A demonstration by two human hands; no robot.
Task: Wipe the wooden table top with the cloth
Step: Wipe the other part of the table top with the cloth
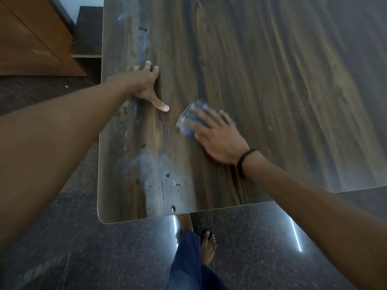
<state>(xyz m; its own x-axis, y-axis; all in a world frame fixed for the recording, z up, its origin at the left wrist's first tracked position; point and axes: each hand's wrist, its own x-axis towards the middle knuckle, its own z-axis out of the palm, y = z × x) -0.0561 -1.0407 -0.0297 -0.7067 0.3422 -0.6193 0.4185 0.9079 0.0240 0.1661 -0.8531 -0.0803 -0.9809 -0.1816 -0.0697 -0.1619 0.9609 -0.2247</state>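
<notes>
Head view: your right hand (217, 135) is pressing straight, spread fingers flat onto the cloth (188, 120), a blurred grey-blue pad lying on the table (261, 70) at four o'clock from your left hand (144, 84), which is resting with fingers splayed. The table's streaky, round-cornered wood is showing pale smears (150, 164) and dark droplets (167, 175) at seven o'clock from the cloth.

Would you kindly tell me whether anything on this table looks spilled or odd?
Yes: dark droplets and whitish smears run along the left strip of the brown wooden table top, past the left hand. The right hand presses the blue-grey cloth beside them.
</notes>
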